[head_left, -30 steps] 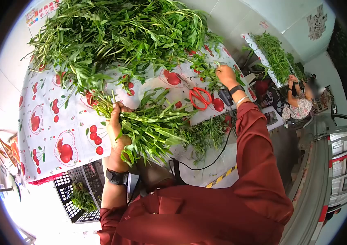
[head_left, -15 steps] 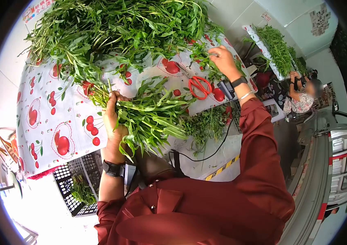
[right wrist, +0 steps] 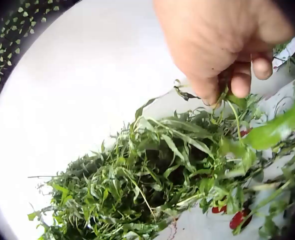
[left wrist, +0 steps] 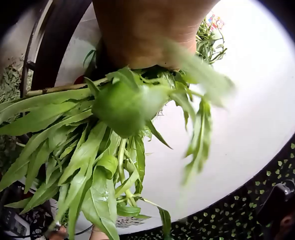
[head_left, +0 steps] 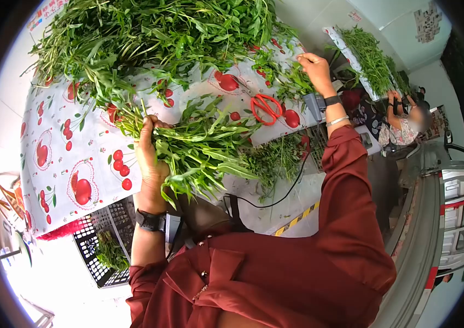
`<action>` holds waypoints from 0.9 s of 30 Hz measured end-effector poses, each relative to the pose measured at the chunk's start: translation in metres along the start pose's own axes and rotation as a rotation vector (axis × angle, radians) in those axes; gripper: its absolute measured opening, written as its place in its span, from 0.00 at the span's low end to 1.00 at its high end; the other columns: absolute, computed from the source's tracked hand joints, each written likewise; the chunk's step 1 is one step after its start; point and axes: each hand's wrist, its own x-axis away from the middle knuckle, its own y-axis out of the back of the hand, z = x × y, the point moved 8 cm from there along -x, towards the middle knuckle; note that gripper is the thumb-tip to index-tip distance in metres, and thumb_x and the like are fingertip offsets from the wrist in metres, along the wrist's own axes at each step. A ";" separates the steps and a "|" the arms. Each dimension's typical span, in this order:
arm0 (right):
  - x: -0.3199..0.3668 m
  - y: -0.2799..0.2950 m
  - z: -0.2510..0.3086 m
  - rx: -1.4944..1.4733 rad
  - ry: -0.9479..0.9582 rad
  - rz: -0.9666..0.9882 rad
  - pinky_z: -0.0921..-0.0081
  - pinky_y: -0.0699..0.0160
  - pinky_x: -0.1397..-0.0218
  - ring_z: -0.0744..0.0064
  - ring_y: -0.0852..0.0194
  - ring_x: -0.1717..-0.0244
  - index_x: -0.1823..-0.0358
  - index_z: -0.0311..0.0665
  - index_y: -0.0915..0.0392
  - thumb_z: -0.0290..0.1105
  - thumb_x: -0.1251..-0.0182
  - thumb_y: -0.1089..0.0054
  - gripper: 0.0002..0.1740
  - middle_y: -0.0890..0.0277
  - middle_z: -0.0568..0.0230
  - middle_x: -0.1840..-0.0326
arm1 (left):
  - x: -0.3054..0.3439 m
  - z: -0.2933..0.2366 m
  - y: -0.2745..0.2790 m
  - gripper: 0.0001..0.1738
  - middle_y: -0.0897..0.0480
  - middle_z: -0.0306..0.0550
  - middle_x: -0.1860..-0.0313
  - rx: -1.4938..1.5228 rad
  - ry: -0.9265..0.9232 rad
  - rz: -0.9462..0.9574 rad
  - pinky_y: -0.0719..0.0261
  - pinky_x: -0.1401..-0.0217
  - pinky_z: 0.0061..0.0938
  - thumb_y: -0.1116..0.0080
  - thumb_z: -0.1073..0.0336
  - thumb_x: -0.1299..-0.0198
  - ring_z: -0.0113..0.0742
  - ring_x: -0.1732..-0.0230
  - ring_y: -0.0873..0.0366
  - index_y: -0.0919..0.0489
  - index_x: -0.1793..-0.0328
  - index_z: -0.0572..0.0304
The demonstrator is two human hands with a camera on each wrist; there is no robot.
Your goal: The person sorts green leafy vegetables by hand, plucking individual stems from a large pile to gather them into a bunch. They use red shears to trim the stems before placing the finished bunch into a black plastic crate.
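Note:
My left hand (head_left: 151, 158) grips a bunch of leafy green stems (head_left: 202, 150) above the table's front edge, thumb across the stems and leaves hanging to the right. In the left wrist view the same leaves (left wrist: 95, 165) fan out below the wrist. Over the table's right end, my right hand (head_left: 316, 71) pinches a thin leafy sprig (right wrist: 230, 102) between curled fingers, seen best in the right wrist view. Small loose greens (head_left: 297, 82) lie just under it. Red-handled scissors (head_left: 266, 109) rest on the cloth between the hands, their blades toward the big heap.
A large heap of greens (head_left: 155, 38) covers the back of the cherry-patterned tablecloth (head_left: 51, 158). Below the front edge lie more greens (head_left: 275, 158) and a black cable (head_left: 275, 205). A black crate (head_left: 92, 257) stands lower left. At right, another person (head_left: 404, 123) works beside a second greens-covered table (head_left: 371, 60).
My right hand has moved right and a little up, away from the loose greens. The left hand keeps its hold on the bunch, and the view has shifted slightly.

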 end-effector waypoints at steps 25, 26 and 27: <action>0.015 -0.015 -0.026 0.821 0.016 0.086 0.60 0.46 0.34 0.48 0.48 0.35 0.41 0.46 0.31 0.47 0.51 0.39 0.33 0.42 0.50 0.37 | 0.001 0.000 0.000 0.12 0.30 0.37 0.75 -0.024 0.001 -0.018 0.29 0.57 0.28 0.51 0.57 0.36 0.32 0.69 0.30 0.31 0.66 0.57; 0.016 -0.026 -0.008 0.808 0.075 0.109 0.60 0.46 0.34 0.49 0.49 0.35 0.41 0.49 0.32 0.47 0.51 0.39 0.32 0.44 0.53 0.35 | 0.002 -0.001 -0.001 0.12 0.30 0.36 0.75 -0.015 -0.004 -0.010 0.29 0.57 0.28 0.51 0.58 0.36 0.31 0.68 0.30 0.31 0.65 0.57; 0.015 -0.037 0.001 0.792 0.135 0.132 0.60 0.47 0.33 0.50 0.50 0.34 0.41 0.53 0.32 0.47 0.50 0.39 0.32 0.45 0.56 0.33 | 0.002 -0.002 -0.002 0.11 0.30 0.36 0.75 -0.008 -0.012 -0.003 0.29 0.57 0.28 0.51 0.58 0.36 0.31 0.68 0.29 0.30 0.65 0.57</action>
